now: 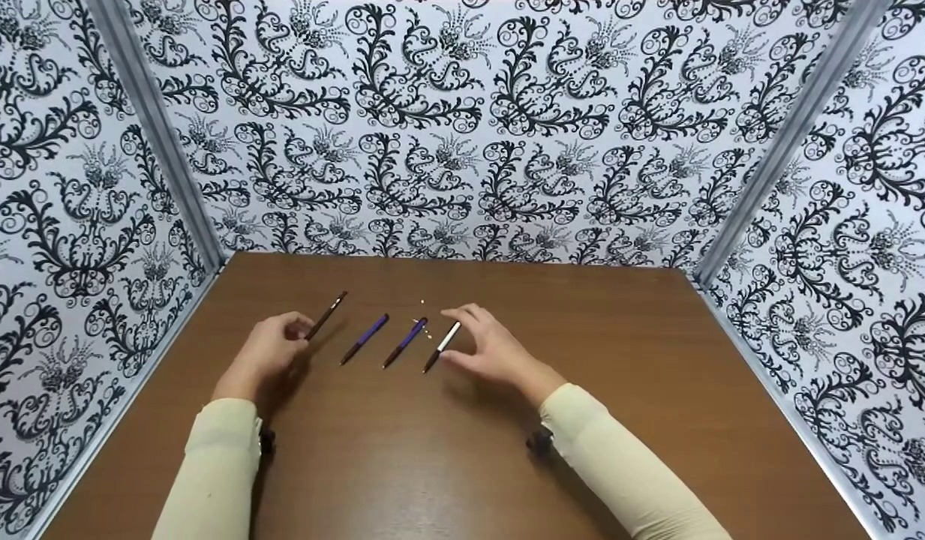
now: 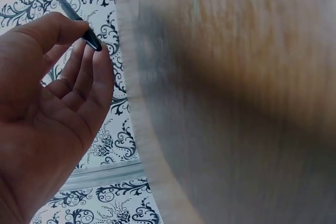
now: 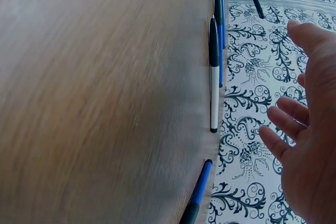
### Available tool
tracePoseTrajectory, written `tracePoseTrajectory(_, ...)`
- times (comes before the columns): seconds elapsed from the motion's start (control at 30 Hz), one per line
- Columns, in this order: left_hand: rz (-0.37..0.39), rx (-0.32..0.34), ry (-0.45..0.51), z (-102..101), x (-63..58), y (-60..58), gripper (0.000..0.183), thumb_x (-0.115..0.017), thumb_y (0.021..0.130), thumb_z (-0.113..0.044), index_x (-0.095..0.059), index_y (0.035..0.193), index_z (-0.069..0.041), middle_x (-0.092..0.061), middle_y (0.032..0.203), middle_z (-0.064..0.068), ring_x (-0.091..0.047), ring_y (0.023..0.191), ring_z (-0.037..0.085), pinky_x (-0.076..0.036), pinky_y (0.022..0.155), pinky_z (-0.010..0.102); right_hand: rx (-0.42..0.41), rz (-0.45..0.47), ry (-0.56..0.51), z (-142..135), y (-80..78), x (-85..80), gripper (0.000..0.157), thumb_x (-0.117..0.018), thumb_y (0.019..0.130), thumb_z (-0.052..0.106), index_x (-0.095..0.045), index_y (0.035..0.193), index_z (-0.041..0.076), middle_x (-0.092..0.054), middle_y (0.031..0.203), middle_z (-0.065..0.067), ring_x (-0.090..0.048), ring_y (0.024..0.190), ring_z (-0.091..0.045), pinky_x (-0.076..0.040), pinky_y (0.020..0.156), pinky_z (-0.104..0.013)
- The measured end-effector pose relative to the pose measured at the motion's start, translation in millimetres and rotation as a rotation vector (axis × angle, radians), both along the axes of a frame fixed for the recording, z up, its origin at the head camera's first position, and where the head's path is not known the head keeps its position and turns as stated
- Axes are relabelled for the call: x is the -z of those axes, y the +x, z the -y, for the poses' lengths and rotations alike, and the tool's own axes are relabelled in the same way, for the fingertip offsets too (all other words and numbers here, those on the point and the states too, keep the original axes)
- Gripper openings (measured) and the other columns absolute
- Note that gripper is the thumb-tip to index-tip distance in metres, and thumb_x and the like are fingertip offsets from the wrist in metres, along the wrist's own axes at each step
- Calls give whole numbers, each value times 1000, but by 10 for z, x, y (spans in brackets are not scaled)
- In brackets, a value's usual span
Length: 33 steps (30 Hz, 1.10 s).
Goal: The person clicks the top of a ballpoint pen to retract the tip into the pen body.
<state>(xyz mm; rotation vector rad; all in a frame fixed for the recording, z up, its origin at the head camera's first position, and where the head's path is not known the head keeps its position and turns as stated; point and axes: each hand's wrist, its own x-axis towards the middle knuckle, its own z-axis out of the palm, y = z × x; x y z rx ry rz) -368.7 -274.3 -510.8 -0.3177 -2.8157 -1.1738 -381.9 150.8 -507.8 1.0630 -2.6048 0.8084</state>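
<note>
The left hand is pinching a dark pen between the thumb and the fingertips. The pen is slanting in the head view: its far end is pointing away from the person and to the right, its near end is going into the fingers. The grip is sitting close to this near end, so most of the length is extending beyond the hand. In both wrist views the pen is showing against the wallpaper, raised above the table. In the head view the fingers are hiding its near end.

The right hand is holding nothing; its thumb and fingers are standing well apart, just beside a white pen. This pen is lying on the table with its dark tip toward the person. Two blue pens are lying nearly parallel between the hands. Another blue pen is being cut off by the right wrist view's lower edge; I cannot make it out in the head view.
</note>
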Motion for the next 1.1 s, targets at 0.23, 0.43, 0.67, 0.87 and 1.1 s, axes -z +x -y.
tracePoseTrajectory(0.23, 12, -5, -59, 6, 28, -16, 29, -67, 100, 4, -71, 129, 4, -73, 120, 25, -66, 112, 43, -53, 99, 61, 1, -9, 2, -24, 20, 4, 72, -86, 98, 36, -56, 160, 15, -61, 146, -14, -56, 139, -31, -46, 119, -50)
tracePoseTrajectory(0.43, 44, -12, -78, -10, 38, -7, 28, -67, 102, 4, -71, 130, 4, -72, 123, 27, -66, 112, 43, -54, 98, 61, 16, -9, 0, -46, 31, 15, 73, -85, 98, 41, -56, 160, 18, -59, 147, -9, -55, 140, -28, -47, 119, -49)
tracePoseTrajectory(0.67, 66, -42, -106, 6, 78, -70, 28, -67, 103, 0, -72, 131, 2, -72, 125, 26, -67, 114, 45, -55, 98, 61, 18, 4, -5, -57, 49, -22, 74, -86, 98, 39, -55, 161, 18, -58, 148, -9, -55, 141, -29, -46, 120, -49)
tracePoseTrajectory(0.87, 47, -67, -146, 8, 96, -71, 28, -68, 100, 0, -74, 128, 3, -73, 121, 27, -68, 113, 47, -54, 99, 64, 17, 12, -12, -53, 57, -16, 75, -87, 97, 36, -54, 162, 17, -58, 149, -10, -55, 142, -30, -46, 121, -51)
tracePoseTrajectory(1.1, 66, -81, -193, -18, 76, -44, 28, -66, 102, -2, -73, 129, 2, -72, 124, 28, -67, 116, 49, -53, 100, 66, 9, 11, -15, -46, 56, -10, 74, -87, 97, 34, -55, 161, 15, -58, 150, -10, -55, 142, -29, -45, 121, -49)
